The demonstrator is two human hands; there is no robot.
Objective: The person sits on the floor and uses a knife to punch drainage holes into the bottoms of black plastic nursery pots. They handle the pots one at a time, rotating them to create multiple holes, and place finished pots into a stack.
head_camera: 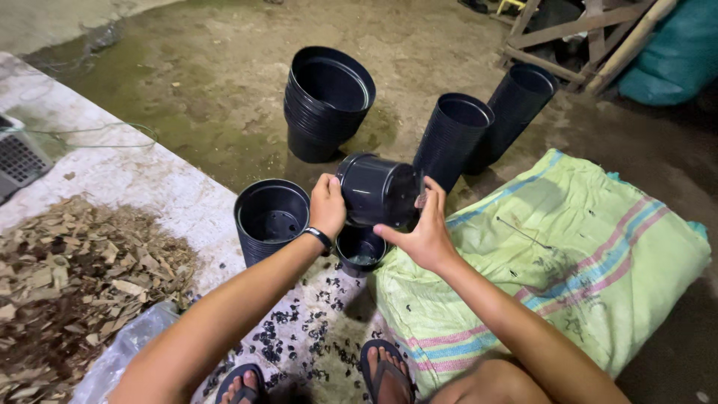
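I hold a black plastic pot (378,188) on its side between both hands, above the ground. My left hand (327,206), with a dark band on the wrist, grips its rim end. Against the pot's base end my right hand (422,232) presses, fingers spread. Directly below stands a small black pot (360,251) upright. Beside it, to the left, stands a stack of black pots (271,218). Small black plastic bits (299,337) lie scattered on the ground by my sandalled feet (389,374).
More stacks of black pots stand beyond: a wide one (327,101) and two tall leaning ones (452,138) (517,108). A green striped sack (568,254) lies on the right. Dry wood chips (67,284) are piled left. Wooden frame (576,34) at the back.
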